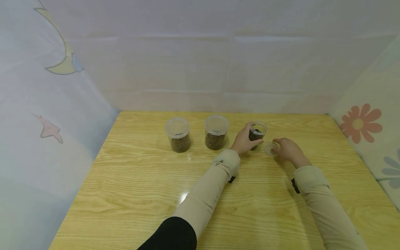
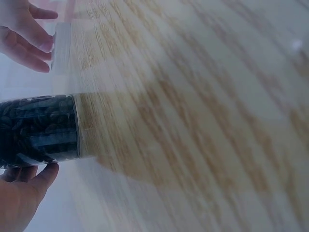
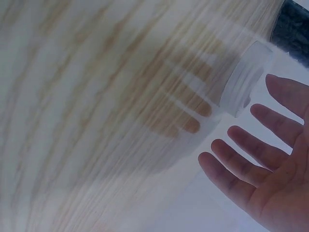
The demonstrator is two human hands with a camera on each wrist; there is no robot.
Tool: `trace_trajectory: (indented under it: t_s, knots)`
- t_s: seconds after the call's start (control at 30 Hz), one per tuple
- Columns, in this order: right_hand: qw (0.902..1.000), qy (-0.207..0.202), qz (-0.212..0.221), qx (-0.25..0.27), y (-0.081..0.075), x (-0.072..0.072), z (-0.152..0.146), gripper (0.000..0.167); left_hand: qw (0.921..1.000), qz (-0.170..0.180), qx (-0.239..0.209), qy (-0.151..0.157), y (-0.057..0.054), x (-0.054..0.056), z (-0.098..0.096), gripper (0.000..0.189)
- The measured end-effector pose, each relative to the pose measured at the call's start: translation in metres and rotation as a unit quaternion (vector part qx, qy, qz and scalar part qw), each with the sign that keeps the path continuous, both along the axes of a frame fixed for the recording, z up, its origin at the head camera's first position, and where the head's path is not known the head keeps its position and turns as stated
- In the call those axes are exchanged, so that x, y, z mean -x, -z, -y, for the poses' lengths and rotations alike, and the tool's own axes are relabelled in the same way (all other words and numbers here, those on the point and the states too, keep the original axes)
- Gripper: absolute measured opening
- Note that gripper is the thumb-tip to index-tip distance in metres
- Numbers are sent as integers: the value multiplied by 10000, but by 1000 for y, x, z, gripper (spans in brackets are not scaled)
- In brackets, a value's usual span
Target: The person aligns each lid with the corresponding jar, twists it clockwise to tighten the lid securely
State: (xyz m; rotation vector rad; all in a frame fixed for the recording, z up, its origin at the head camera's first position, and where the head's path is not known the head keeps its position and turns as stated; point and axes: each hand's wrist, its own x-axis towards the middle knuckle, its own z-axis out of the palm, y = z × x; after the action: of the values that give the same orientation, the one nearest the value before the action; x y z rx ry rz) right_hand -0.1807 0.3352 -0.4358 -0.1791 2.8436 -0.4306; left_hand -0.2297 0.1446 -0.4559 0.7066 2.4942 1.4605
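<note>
Dark-filled jar: held upright toward the back of the worktop; its mouth is left uncovered.
Left hand: the jar is grasped from its left side, fingers and thumb curled round the wall.
Right hand: fingers are spread and relaxed — nothing is gripped — just beside the lid.
Lid: laid flat, right of the jar and slightly nearer the front.
Left lidded jar, middle lidded jar: stood left of the held jar, a strip of wood left between them.
Back edge: bordered by a pale sheet, a short way behind the jars.
Open room: broad wood is left toward the right, left and front edges, crossed in front by the sleeves.
</note>
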Motion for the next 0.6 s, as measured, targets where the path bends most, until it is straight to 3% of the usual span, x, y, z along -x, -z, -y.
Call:
trace_trajectory:
  t_s: [0.2,0.6]
  knots:
    - [10000,-31,33,80,-3,-2,4,48,10000,50,-49,-13,1,0,0,76]
    - [9999,-71,80,-124,0,-2,8,65,10000,64,-63,-1,3,2,0,76]
